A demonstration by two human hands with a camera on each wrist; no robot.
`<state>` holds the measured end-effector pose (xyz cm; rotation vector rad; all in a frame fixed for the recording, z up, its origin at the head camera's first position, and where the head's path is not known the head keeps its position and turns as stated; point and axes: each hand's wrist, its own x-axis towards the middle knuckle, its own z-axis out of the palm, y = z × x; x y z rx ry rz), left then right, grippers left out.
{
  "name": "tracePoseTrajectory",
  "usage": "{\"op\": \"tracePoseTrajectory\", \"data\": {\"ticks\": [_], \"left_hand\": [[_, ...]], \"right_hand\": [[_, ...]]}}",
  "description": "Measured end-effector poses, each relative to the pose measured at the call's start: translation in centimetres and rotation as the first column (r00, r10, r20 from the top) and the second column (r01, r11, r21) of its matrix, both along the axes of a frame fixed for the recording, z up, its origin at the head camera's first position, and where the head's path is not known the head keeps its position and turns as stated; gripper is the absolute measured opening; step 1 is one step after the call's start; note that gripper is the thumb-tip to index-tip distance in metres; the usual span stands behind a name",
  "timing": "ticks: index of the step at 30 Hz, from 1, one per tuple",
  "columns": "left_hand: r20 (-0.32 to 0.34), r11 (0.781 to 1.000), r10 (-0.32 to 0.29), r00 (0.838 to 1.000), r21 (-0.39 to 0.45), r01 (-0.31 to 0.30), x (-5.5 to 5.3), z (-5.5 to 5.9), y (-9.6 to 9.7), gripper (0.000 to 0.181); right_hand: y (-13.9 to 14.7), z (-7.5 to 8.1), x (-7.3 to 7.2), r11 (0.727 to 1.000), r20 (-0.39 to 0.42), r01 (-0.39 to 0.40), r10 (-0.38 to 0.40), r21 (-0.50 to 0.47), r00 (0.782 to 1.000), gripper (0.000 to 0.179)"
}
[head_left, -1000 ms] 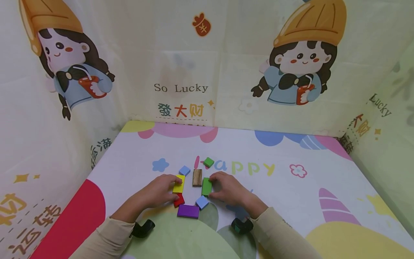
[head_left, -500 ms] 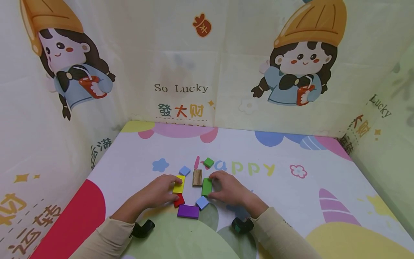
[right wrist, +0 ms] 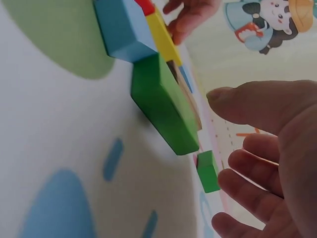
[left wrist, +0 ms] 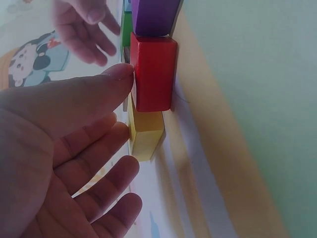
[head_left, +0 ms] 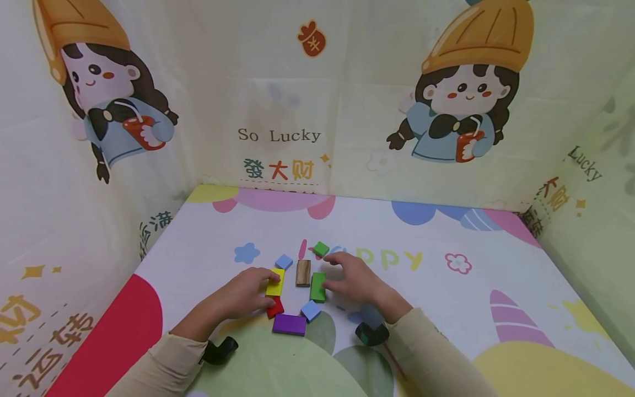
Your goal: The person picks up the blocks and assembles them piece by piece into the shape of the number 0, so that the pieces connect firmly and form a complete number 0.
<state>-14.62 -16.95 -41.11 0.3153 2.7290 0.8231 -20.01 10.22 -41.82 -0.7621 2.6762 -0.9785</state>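
My left hand [head_left: 240, 291] rests at the left side of the blocks. Its thumb tip touches the red block [left wrist: 154, 74], and its fingertips lie at the yellow block [head_left: 274, 288]. Loosely spread, my right hand [head_left: 358, 280] hovers just right of the long green block [head_left: 318, 291], holding nothing. Beyond its fingertips sits a small green block [head_left: 321, 249]. A brown wood-grain block [head_left: 303, 273] lies in the middle of the group. The purple block [head_left: 289, 325] is nearest me, one blue block [head_left: 311, 311] beside it and another blue block [head_left: 284, 261] behind the yellow one.
The blocks lie on a printed tabletop [head_left: 436, 298] with letters and flowers. A cartoon-patterned cloth wall [head_left: 357, 110] stands behind and at both sides. A black wrist device [head_left: 220, 350] shows below the left hand, and another black device [head_left: 372, 334] below the right.
My right hand has let go of the long green block and shifted slightly away from me, fingers spreading toward the small green block. The left hand and the blocks have stayed in place.
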Motion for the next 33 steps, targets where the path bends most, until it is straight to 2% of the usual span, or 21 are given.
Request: {"op": "tracePoseTrajectory", "data": {"ticks": [12,22,27,33], "left_hand": [[-0.007,1.000,-0.003,1.000,0.006,0.003,0.0,0.0,0.0,0.042],[0.003,1.000,0.001,1.000,0.000,-0.001,-0.1,0.0,0.0,0.042],[0.004,1.000,0.004,1.000,-0.004,-0.004,-0.1,-0.1,0.1,0.043],[0.007,1.000,0.014,1.000,-0.001,-0.014,-0.1,-0.2,0.1,0.043]], "right_hand": [[-0.5,-0.1,-2.4,0.998,-0.069,0.058,-0.057,0.007,0.996,0.055],[-1.3,-0.7,-3.4,0.992,-0.017,0.125,-0.125,0.022,0.992,0.054],[-1.6,-1.0,-4.0,0.991,-0.026,0.129,-0.128,0.037,0.991,0.049],[-2.2,-1.1,-4.4,0.988,0.005,0.146,-0.147,0.054,0.989,0.049]]}}
